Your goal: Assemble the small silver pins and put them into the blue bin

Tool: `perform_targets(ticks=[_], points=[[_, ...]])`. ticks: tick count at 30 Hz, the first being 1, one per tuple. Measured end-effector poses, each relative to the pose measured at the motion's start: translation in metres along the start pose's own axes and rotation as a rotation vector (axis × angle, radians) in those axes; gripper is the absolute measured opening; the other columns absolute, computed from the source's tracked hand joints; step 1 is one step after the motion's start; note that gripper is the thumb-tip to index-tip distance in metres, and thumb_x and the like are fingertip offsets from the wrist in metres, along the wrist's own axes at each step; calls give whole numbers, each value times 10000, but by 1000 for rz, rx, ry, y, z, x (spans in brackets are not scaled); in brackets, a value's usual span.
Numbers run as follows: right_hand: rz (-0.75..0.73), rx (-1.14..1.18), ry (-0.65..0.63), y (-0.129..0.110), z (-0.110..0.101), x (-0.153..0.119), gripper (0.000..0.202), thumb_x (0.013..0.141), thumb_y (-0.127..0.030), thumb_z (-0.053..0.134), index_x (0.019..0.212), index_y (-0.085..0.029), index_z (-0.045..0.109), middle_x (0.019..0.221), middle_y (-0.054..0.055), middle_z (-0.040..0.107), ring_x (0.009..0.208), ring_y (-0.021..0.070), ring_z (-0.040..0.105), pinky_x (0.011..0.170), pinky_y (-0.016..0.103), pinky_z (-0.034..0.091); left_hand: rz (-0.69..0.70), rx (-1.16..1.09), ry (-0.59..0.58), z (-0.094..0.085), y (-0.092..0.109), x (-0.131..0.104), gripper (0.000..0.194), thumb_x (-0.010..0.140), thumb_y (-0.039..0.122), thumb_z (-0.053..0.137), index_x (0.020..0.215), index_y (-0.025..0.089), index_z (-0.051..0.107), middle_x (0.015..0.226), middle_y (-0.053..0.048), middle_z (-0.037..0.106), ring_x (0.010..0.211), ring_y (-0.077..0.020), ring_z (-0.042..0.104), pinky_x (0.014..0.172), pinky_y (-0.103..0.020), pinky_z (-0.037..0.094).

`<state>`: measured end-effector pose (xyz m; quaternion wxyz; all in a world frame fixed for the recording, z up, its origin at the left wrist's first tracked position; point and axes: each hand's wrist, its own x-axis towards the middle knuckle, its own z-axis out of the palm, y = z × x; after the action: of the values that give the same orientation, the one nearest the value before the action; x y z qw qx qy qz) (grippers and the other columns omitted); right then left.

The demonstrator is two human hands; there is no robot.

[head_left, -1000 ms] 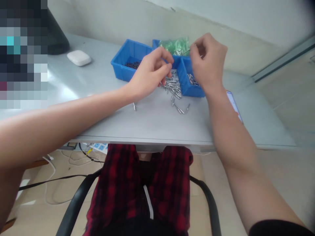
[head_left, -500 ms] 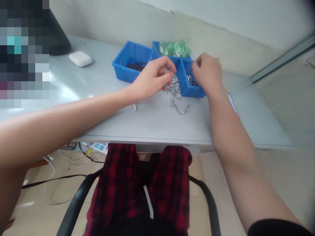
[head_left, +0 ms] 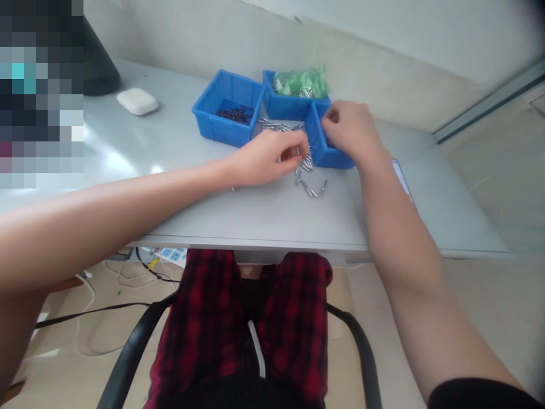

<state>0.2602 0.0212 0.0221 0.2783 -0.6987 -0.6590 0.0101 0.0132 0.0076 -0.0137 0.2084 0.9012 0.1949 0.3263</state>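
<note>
On the pale desk (head_left: 255,216), silver pins (head_left: 308,162) lay between blue bins — the left hand (head_left: 272,156) above them, fingers loosely curled; the right hand's (head_left: 351,128) fingers dipped into the right bin (head_left: 336,159), grip unclear.

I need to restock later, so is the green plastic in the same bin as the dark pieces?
No, the green plastic sits in the back bin, while the dark pieces lie in the left bin.
</note>
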Motion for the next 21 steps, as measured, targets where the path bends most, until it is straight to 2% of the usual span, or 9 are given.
perform_targets(ticks=[4,7,11,13,15,21], points=[[-48,32,35,3,3,6,352,956,-44,682,786,-329,566,912,45,750,1015,304,614,1068,465,469,183,284,-92,2,-4,-5,256,1068,163,575,1147,232,808,1110,-85,839,1121,-263,788,1033,-388,624],[-144,102,59,0,5,9,309,978,-90,699,828,-330,576,1003,40,784,1043,288,602,1101,455,467,264,460,-153,3,-8,-7,275,1085,173,560,1171,204,820,1183,-136,830,1180,-302,772,1071,-427,611],[-300,66,-12,-16,5,-1,208,1044,-180,649,920,-342,610,1161,55,824,1107,294,660,1091,446,495,275,568,-257,2,-9,-9,330,1155,249,510,1210,176,827,1196,-160,830,1155,-303,764,1027,-422,604],[-319,-6,-76,-25,3,-8,191,1077,-217,602,935,-344,606,1210,79,832,1147,317,694,1081,467,502,276,578,-295,0,-7,-9,378,1195,309,474,1250,162,818,1198,-165,836,1161,-303,763,1045,-423,598],[-317,-59,-129,-32,1,-13,171,1090,-240,580,959,-343,620,1241,90,839,1196,328,715,1094,473,512,273,573,-303,-1,-5,-9,393,1208,355,478,1287,153,806,1209,-168,840,1175,-304,764,1057,-420,593],[-342,-144,-162,-36,1,-15,172,1096,-265,576,1032,-341,717,1328,99,857,1309,359,744,1148,501,540,246,551,-296,1,-8,-10,418,1209,393,502,1336,136,806,1266,-193,833,1229,-325,764,1097,-439,589]])
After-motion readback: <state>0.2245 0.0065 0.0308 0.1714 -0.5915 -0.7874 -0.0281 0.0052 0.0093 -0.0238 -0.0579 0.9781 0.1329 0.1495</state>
